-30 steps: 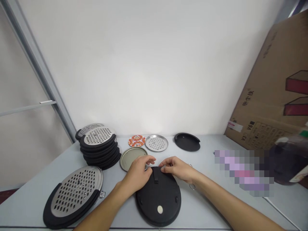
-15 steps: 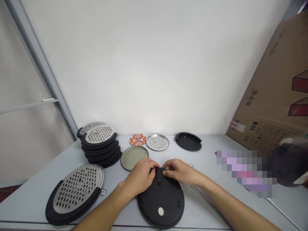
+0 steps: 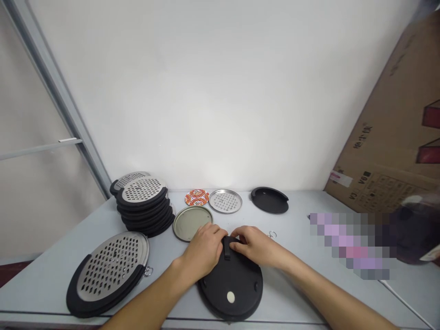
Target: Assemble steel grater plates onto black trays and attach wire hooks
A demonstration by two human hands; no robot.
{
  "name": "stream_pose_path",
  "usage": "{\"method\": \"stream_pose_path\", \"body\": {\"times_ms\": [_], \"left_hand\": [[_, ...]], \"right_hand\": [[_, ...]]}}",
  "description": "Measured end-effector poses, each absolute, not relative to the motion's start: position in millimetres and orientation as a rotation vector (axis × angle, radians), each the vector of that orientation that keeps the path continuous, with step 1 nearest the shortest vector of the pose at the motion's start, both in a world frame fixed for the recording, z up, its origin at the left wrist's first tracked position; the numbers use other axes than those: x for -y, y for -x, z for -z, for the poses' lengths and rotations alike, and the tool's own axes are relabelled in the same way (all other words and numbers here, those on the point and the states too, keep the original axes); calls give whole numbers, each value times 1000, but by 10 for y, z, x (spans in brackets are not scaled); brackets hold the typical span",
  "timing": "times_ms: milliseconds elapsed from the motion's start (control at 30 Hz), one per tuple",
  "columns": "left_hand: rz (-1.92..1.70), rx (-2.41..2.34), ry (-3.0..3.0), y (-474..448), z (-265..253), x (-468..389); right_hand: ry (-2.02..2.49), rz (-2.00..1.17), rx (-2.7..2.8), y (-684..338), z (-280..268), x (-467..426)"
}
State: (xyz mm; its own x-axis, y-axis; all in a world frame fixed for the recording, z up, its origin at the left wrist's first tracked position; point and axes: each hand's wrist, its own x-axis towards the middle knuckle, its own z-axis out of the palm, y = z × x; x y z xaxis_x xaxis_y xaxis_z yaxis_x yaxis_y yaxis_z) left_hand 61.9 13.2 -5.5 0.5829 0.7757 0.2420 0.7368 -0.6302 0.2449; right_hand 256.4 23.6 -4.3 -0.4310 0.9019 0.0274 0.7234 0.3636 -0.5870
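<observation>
My grip is clamped at the far rim of a black disc [image 3: 239,277], both hands on it: my left hand [image 3: 206,246] curls over the rim just left of the strap [image 3: 227,250], and my right hand [image 3: 253,245] has its thumb on the disc just right of it, fingers bent over the edge. My fingertips go out of sight behind the rim, so I can't tell how hard they press.

I judge the step in hand to be working the rim at the strap's root; the next move calls for matched pressure from both sides, the strap kept straight.

The disc sits at lower centre of the frame, by the near edge of the tabletop [image 3: 41,284]. Being nearly round, it has no marked long axis of its own; the strap's long axis runs up and down the frame, its root at the far rim and its free-looking end towards me, roughly in line with the white oval [image 3: 231,297] near the bottom.

Further out, an olive lid [image 3: 189,222] lies beside my left hand, and a perforated disc [image 3: 112,266] lies at lower left.
</observation>
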Motion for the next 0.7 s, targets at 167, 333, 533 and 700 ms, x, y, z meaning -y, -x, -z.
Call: {"method": "stream_pose_path", "body": {"times_ms": [167,333,533,700], "left_hand": [[-488,-1293,-2677,-628,47,-125],[-554,-1258,-2643,-625,46,-134],[-885,-1278,-2482,-638,20,-133],[-1051,-1262,-2288,-661,-19,-136]], "right_hand": [[1404,-702,2280,-2573,54,-219],[1337,-793,2058,-2612,-24,-273],[1116,-1432,1396,-2607,-75,-305],[866,-1584,1150,-2522,-59,-260]]}}
